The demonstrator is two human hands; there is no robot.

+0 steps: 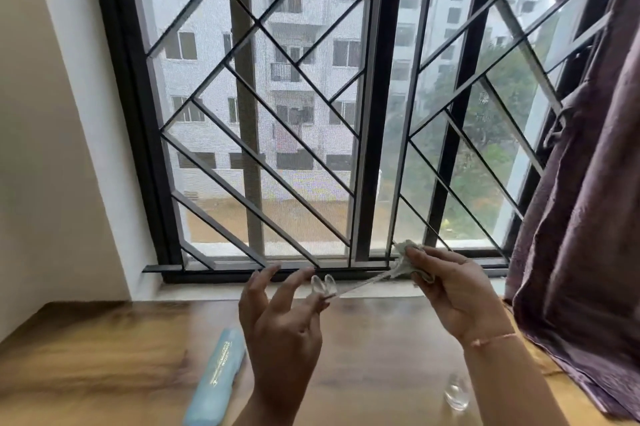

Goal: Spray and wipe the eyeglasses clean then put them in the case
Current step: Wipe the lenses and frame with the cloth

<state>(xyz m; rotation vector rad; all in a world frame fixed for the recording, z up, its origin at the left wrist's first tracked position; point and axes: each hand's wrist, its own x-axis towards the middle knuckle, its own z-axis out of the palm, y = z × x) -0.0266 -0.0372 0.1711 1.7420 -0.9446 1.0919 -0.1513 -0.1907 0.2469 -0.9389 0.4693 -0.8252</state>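
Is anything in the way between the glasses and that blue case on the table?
Nothing visible. The left hand holds the eyeglasses above the table; only bare wood lies between them and the case, which looks closed.

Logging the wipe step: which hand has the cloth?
The right hand, the one with the wrist thread, grips the cloth; the left hand holds only the glasses.
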